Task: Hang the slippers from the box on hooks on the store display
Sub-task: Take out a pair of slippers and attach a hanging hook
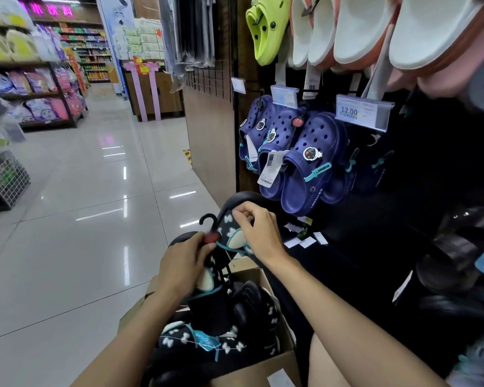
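I hold a pair of black slippers [229, 222] with white bow charms above an open cardboard box [252, 367]. My left hand [183, 263] grips the lower slipper near the red button of a black plastic hanger hook [208, 220]. My right hand [259, 233] pinches the upper slipper's edge from the right. More black slippers [221, 331] lie in the box. The dark store display [403, 233] stands right of my hands, with navy clogs [310, 163] hanging on its hooks.
A lime green clog [264, 29] and white slippers [358, 29] hang higher up. A price tag reading 12.00 [359, 111] sticks out from a hook. Black slippers [453, 261] sit low on the right. Glossy tiled aisle floor [81, 205] lies left, with shelves [34, 79] beyond.
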`<state>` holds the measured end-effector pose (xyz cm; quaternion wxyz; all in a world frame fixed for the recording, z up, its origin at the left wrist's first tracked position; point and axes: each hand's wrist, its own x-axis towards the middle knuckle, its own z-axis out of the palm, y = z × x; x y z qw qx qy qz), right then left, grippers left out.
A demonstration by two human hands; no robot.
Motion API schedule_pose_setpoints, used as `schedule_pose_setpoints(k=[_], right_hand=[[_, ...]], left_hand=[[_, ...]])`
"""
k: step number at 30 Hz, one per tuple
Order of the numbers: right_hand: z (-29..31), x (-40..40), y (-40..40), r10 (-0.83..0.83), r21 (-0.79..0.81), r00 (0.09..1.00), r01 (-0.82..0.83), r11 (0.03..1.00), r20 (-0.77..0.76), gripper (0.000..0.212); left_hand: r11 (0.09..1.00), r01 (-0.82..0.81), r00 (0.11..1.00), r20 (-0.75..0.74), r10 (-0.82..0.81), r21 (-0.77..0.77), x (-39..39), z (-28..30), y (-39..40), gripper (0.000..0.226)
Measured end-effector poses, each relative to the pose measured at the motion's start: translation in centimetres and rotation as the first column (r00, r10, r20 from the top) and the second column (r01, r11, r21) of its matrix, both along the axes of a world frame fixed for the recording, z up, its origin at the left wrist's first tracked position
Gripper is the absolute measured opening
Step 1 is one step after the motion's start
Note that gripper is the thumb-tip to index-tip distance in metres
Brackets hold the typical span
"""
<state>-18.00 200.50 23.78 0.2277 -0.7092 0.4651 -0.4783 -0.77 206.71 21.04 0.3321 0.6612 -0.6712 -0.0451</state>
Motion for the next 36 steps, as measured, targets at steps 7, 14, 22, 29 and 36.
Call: schedule_pose_setpoints(k=[7, 14, 22, 29, 36], right_hand=[[-0.8, -0.5, 0.2, -0.026, 0.013, 0.973, 0.03, 0.999, -0.23, 0.013], [-0.4, 0.3, 0.9, 0.054, 0.028, 0.917, -0.047, 0.999, -0.396, 0.014], [-0.7, 1.2, 0.7, 0.145, 0.106, 0.86, -0.107, 0.989, -0.488, 0.013], [-0.8, 1.1, 0.9, 0.168, 0.127, 0.887, -0.125, 0.984, -0.43, 0.011], [-0.2, 0.7, 0.9, 0.061, 0.047, 0.967, -0.051, 0.998, -0.249, 0.017]], left_hand=[[0.999, -0.014, 0.997, 0.072, 0.017, -0.045, -0.9, 0.2, -0.1, 0.029], [0.991, -0.104, 0.993, -0.056, 0.1, -0.08, -0.9, 0.2, -0.6, 0.025], [0.993, -0.106, 0.982, -0.166, 0.096, -0.052, -0.9, 0.0, -0.8, 0.019], [0.996, -0.083, 0.967, -0.243, 0.071, -0.04, 0.0, -0.3, -1.1, 0.021], [0.996, 0.049, 0.966, -0.251, -0.065, -0.07, -0.6, -0.2, -1.0, 0.028]])
